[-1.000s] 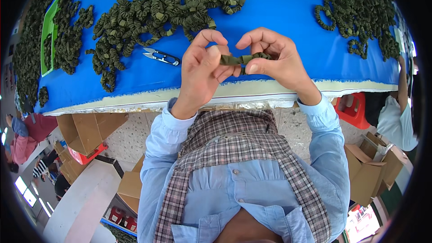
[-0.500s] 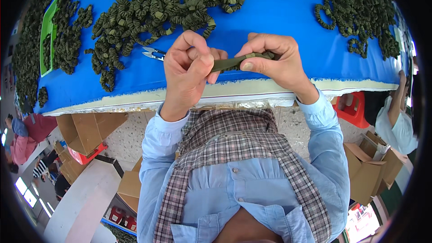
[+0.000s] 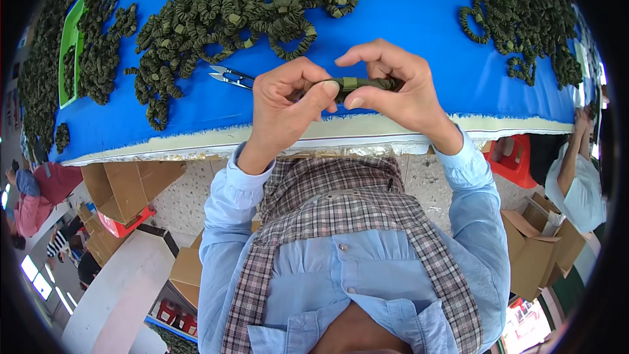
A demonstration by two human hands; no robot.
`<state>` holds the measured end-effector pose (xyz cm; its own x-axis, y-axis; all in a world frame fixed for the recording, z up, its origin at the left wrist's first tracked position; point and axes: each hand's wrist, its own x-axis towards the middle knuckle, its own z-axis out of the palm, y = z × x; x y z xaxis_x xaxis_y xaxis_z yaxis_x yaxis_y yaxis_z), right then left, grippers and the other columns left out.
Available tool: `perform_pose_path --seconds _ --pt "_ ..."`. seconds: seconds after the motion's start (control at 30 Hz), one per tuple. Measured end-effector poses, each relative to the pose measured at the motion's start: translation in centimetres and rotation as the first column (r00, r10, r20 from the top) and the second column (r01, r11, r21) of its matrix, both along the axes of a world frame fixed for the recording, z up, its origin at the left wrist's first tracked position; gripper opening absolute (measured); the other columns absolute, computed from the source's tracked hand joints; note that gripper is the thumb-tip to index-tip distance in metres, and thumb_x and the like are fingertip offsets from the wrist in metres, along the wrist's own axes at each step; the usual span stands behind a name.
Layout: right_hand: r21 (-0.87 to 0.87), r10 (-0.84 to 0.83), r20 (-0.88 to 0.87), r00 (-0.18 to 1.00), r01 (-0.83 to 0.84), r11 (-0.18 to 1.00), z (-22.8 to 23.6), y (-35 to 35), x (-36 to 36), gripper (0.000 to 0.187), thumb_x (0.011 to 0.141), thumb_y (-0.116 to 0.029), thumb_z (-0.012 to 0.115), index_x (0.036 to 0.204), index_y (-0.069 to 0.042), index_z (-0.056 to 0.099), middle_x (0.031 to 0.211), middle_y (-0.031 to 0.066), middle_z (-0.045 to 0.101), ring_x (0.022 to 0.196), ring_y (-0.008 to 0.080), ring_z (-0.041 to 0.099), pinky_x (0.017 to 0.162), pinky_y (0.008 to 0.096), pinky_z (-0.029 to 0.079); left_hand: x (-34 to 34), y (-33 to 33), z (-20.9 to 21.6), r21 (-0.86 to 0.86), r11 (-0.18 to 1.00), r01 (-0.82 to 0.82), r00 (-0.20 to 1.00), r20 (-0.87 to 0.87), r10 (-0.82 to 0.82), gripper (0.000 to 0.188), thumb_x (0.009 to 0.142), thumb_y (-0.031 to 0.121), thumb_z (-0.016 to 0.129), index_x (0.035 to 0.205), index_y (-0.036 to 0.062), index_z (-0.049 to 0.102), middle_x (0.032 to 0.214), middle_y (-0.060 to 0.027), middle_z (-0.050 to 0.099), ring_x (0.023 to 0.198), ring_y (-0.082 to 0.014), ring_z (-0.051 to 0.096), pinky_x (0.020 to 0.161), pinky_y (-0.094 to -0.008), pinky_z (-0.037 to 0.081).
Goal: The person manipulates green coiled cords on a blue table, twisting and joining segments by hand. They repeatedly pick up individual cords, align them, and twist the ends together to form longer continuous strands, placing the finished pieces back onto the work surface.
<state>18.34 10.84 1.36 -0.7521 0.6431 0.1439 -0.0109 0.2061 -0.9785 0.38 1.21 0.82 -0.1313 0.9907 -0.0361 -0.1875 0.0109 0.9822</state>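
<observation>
My left hand (image 3: 285, 101) pinches one end of an olive-green fabric scrunchie (image 3: 367, 84) between thumb and fingers. A lighter green tab wraps the scrunchie beside the left thumb. My right hand (image 3: 403, 88) is around its other end, with index finger and thumb spread apart; the far end lies in the gap towards the palm, partly hidden. Small thread snips (image 3: 230, 77) lie on the blue table cover just left of my left hand. Beyond my hands is a heap of gathered green scrunchies (image 3: 216, 23), several with lighter tabs.
More scrunchies pile up at the far right (image 3: 524, 19) and along the left, near a green tray (image 3: 63, 85). Cardboard boxes (image 3: 124, 190) and a red stool (image 3: 514, 164) stand below the table edge. Another person (image 3: 576, 177) sits at the right.
My right index finger and thumb have let go of the tab and spread apart. My left hand has moved right along the scrunchie, close to the tab, uncovering more of the snips.
</observation>
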Motion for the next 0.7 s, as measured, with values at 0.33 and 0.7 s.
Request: perform_pose_path --seconds 0.33,0.7 --pt "0.185 -0.003 -0.074 0.997 0.017 0.983 -0.3 0.2 -0.3 0.009 0.079 -0.008 0.073 0.084 -0.002 0.069 0.073 0.0017 0.064 0.063 0.0114 0.049 0.051 0.0274 0.038 -0.8 -0.2 -1.1 0.237 0.972 -0.003 0.994 0.107 -0.023 0.012 0.09 0.012 0.063 0.083 0.0022 0.063 0.067 -0.0046 0.064 0.055 -0.0066 0.056 0.085 -0.0329 0.05" --pt "0.017 -0.059 -0.145 0.988 0.062 0.998 -1.4 -0.9 -0.9 0.018 0.089 -0.006 0.061 0.104 -0.001 0.053 0.08 0.0045 0.058 0.073 0.0113 0.056 0.063 0.0245 0.045 1.4 -0.4 -2.8 0.131 0.987 -0.098 0.927 0.373 0.042 0.02 0.094 0.021 0.06 0.099 0.0021 0.054 0.085 -0.0076 0.064 0.069 -0.0101 0.06 0.069 -0.0248 0.05"
